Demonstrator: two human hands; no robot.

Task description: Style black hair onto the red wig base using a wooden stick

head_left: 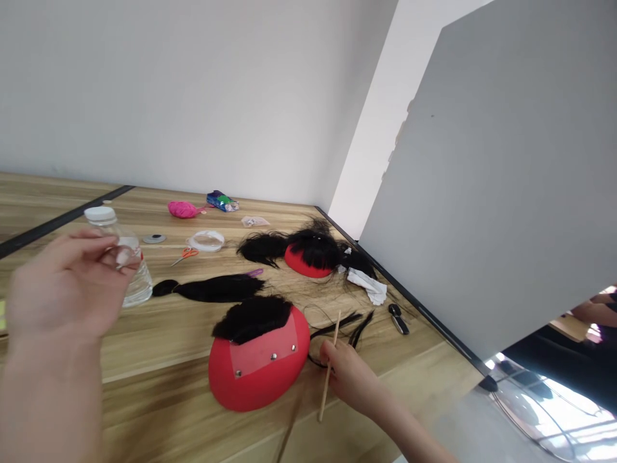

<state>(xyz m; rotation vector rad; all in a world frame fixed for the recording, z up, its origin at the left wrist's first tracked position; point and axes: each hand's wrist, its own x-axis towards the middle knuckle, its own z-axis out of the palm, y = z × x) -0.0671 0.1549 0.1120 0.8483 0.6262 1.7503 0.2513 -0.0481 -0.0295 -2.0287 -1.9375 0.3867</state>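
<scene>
My left hand (72, 283) is raised at the left, in front of a clear water bottle (139, 283); its fingers are curled together, and what they pinch, if anything, is too small to make out. At the right, my right hand (349, 373) grips a thin wooden stick (326, 390) that points up and down. Between the hands sits a red dome (250, 392) with a pinkish patch, several metal pins and black hair (255, 318) on its top. Thin black strands (359, 329) lie just beyond my right hand.
Behind are another red dome (308, 265) with black hair, a black hair bundle (216, 288), orange scissors (189, 253), white tape ring (207, 242), pink yarn (183, 209), a white cloth (369, 286) and a black clip (398, 319). A grey partition (501, 161) borders the table's right.
</scene>
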